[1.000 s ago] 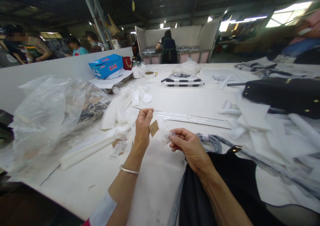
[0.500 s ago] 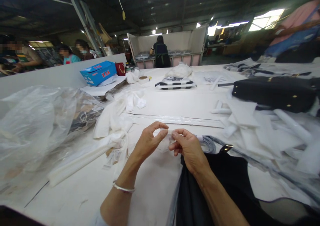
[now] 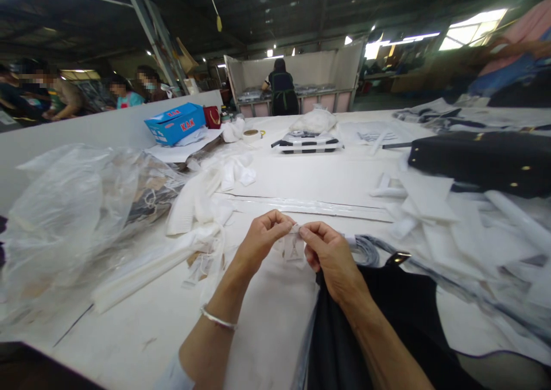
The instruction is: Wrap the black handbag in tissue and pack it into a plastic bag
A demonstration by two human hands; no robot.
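Observation:
A small clear plastic bag (image 3: pixel 294 251) with a tiny item inside hangs between my hands over the table. My left hand (image 3: pixel 264 238), a bangle on its wrist, pinches the bag's top edge from the left. The thumb and forefinger of my right hand (image 3: pixel 330 255) close on the same edge from the right. What lies in the bag is too small to name. Beneath my right forearm is a black bag (image 3: pixel 396 298) with a gold-coloured metal fitting (image 3: pixel 398 258). A bundled grey cord or strap (image 3: pixel 365 251) lies just beyond my right hand.
Crumpled clear plastic sheeting (image 3: pixel 77 206) and white wrapping (image 3: pixel 150 263) cover the left side. White sheets (image 3: pixel 434 206) and a black handbag (image 3: pixel 482 160) lie at right. A blue box (image 3: pixel 176 124) and a wrapped checked item (image 3: pixel 307 142) stand farther back. Several people work beyond the table.
My left fingers have closed from a wider spread onto the small bag's top edge. The bag now hangs more plainly in view. The whole scene has shifted slightly rightward.

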